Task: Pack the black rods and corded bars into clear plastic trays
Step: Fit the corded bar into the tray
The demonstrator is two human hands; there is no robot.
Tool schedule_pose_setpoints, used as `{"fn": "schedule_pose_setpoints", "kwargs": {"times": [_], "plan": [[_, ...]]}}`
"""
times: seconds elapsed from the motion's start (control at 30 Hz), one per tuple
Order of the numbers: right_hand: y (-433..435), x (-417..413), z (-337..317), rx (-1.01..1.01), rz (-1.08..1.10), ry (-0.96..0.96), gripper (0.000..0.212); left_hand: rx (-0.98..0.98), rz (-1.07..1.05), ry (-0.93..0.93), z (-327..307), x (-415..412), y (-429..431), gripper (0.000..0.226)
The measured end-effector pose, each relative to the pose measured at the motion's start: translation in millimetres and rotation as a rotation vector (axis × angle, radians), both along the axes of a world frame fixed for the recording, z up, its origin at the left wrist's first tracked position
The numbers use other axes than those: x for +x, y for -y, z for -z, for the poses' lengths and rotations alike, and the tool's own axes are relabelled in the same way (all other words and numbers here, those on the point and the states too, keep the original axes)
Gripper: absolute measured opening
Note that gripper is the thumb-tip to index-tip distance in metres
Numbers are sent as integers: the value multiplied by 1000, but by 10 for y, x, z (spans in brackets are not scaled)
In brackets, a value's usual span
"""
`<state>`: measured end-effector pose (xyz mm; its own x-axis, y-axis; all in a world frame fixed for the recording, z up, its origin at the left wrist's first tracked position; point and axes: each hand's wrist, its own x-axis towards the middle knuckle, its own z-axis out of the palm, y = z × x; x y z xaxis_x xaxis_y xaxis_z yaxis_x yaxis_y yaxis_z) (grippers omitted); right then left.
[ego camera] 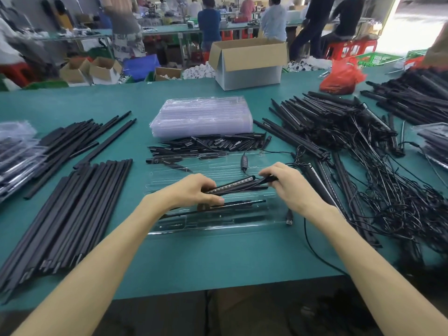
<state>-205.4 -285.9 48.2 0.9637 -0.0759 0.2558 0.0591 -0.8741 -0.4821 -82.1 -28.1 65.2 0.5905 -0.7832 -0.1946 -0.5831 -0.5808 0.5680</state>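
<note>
Teal matting covers the table [218, 263], with a bare strip between its near edge and the clear tray [218, 225]. Matte black rods [68, 214] lie fanned at left. The left hand [194, 190] curls round one end of a slim corded bar [232, 186] over the tray; the right hand [288, 183] pinches the other end. Tangled corded bars [351, 161] crowd the right.
</note>
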Motion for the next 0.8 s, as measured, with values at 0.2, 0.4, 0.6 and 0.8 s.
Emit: {"fn": "schedule_pose_setpoints", "kwargs": {"times": [0.2,0.4,0.6,0.8], "plan": [[-52,-12,43,60,-61,-1,34,58,48,51,-57,28,67,42],[-106,-11,127,62,-60,-49,31,134,73,65,-5,113,109,39],[-134,-44,235,64,-44,-72,31,86,12,173,195,127,76,37],[-170,-49,289,10,-13,-85,26,-8,-23,248,285,117,-40,40]]}}
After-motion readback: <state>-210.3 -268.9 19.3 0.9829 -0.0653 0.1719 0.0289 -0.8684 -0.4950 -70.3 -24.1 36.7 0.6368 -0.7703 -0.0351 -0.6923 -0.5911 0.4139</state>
